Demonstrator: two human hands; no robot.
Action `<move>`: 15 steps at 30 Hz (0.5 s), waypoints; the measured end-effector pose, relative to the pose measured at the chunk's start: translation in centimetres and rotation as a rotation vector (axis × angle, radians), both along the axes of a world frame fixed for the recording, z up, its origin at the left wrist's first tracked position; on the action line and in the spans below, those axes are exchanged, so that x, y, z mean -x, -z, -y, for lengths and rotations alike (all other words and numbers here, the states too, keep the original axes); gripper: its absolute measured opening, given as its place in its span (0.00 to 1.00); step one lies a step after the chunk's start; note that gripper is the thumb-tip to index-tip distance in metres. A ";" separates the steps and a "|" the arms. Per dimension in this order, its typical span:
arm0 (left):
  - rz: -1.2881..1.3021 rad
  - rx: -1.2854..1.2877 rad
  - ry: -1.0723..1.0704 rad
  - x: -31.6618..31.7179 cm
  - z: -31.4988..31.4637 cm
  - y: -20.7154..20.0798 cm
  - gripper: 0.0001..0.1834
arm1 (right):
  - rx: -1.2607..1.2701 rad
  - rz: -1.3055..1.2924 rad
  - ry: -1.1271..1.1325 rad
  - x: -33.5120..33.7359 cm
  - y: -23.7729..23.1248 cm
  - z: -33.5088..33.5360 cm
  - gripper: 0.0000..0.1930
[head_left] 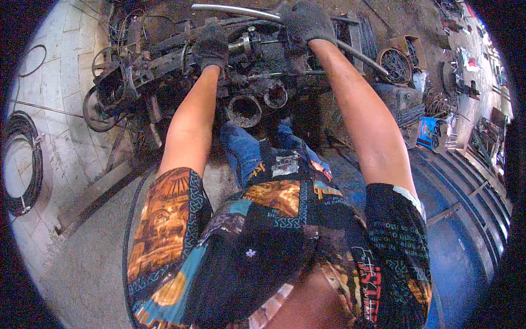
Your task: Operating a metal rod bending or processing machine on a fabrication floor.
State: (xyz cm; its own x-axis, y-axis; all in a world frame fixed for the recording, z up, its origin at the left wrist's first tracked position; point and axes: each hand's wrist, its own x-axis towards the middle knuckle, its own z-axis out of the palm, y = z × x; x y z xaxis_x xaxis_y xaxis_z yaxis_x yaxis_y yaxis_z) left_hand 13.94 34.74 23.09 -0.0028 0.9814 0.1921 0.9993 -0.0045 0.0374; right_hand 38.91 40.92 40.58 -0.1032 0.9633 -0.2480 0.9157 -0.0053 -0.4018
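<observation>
At twelve o'clock in the head view, over a greasy black engine assembly (241, 71), my right hand (307, 22), in a dark work glove, is wrapped tight around a long bent metal bar (235, 10) that runs from the top centre down toward two o'clock. My left hand (211, 46), gloved the same, presses on the machine's upper casing at eleven o'clock; whether its fingers clasp a part or only rest there I cannot tell. Two round open ports (245, 109) face me just below the hands, near the picture's centre. My knees in blue jeans (241, 151) sit directly beneath the assembly. At nine o'clock a coil of black cable (22, 164) lies on the pale paved floor (60, 82), well apart from the machine. A thin rod (44, 107) lies near it. At three o'clock, scrap metal and a wire wheel (395, 64) crowd the ground beside a blue ribbed metal surface (466, 219) at four o'clock.
</observation>
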 end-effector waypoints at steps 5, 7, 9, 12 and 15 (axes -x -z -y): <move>0.055 0.021 -0.023 0.1 -0.6 -0.3 0.23 | -0.018 -0.065 -0.013 0.0 -0.6 0.5 0.24; -0.066 0.227 -0.034 0.2 -0.9 0.0 0.23 | 0.017 -0.064 0.066 0.3 -0.7 0.3 0.25; -0.051 0.151 -0.039 0.4 -0.7 0.3 0.23 | 0.022 -0.019 0.007 0.5 -0.7 0.1 0.25; -0.018 0.001 -0.016 0.6 -0.3 1.0 0.22 | 0.064 0.022 -0.012 0.6 -0.6 -0.2 0.26; 0.002 -0.168 0.010 0.7 -0.1 1.4 0.21 | 0.063 0.018 -0.009 0.7 -0.5 -0.2 0.25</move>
